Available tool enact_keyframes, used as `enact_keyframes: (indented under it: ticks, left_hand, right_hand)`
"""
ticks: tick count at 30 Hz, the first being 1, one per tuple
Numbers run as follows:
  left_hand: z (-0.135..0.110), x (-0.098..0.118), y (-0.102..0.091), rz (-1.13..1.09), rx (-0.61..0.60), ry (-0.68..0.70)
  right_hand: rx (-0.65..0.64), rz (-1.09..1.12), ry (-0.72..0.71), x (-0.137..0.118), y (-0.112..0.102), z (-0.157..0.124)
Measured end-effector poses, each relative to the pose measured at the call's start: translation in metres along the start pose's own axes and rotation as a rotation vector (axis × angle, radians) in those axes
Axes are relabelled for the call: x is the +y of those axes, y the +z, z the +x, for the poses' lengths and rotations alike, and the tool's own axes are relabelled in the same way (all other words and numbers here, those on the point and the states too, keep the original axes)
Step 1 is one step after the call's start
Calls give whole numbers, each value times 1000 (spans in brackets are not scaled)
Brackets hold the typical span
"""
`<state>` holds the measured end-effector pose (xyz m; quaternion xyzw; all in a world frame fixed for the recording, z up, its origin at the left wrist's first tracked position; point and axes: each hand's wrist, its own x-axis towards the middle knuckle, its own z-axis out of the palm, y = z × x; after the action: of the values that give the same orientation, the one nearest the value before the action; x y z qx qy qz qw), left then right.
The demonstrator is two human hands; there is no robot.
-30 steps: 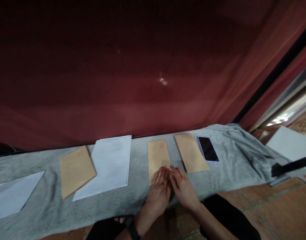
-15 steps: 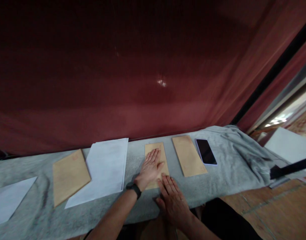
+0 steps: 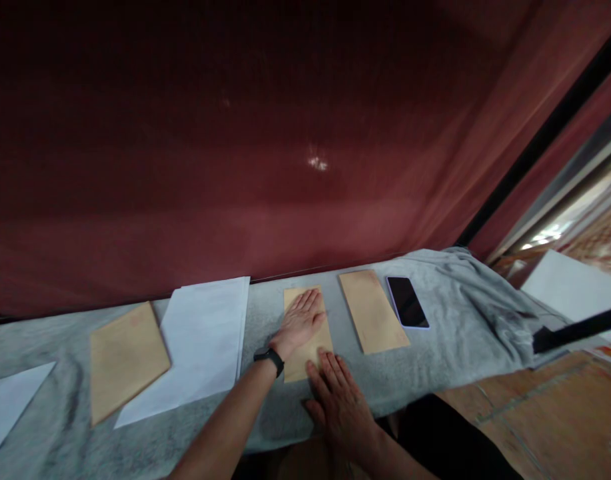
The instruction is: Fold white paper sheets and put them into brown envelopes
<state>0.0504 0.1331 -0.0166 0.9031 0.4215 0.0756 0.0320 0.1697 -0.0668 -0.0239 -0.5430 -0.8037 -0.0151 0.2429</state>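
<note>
The middle brown envelope (image 3: 302, 361) lies flat near the centre of the grey cloth-covered worktop (image 3: 266, 310), its short sides facing the far and near edges. The left hand (image 3: 299, 327), with a dark wristwatch (image 3: 270, 359) on its wrist, is laid flat over the envelope's far half, fingers extended and close together. The right hand (image 3: 342, 400) is palm down by the near edge, fingers slightly spread, fingertips at the envelope's near right corner. One second ago both hands sat side by side at its near end; since then the left has slid toward the far edge and the two have separated. To the right lies another brown envelope (image 3: 374, 312), then a smartphone (image 3: 408, 302), both unmoved. Toward the left end, a third brown envelope (image 3: 128, 363) overlaps white paper sheets (image 3: 202, 340), also as before; another white sheet (image 3: 10, 403) lies beyond.
</note>
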Motion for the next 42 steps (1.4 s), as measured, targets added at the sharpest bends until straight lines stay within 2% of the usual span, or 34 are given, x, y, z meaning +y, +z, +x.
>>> enact_keyframes:
  ticks: [5,13,21,26,30,34,42]
  left_hand:
    - [-15,6,-3,-4,-31,58]
    - [-41,16,-8,-46,-63,98]
    - [-61,22,-12,-74,-73,116]
    - [-79,29,-14,-53,-70,83]
    - [-98,33,-10,7,-10,50]
    - [-114,38,-4,72,67,-48]
    - [-136,37,-4,98,123,-199]
  right_hand:
    - [-9,-10,1,0,1,-1]
    - [44,-56,-22,2,9,-6]
    - [49,-95,-15,3,2,-7]
    - [47,-124,-12,5,-1,-11]
    - [60,-172,-6,6,3,-14]
    - [84,-184,8,8,5,-18]
    - [60,-206,-4,14,0,-26]
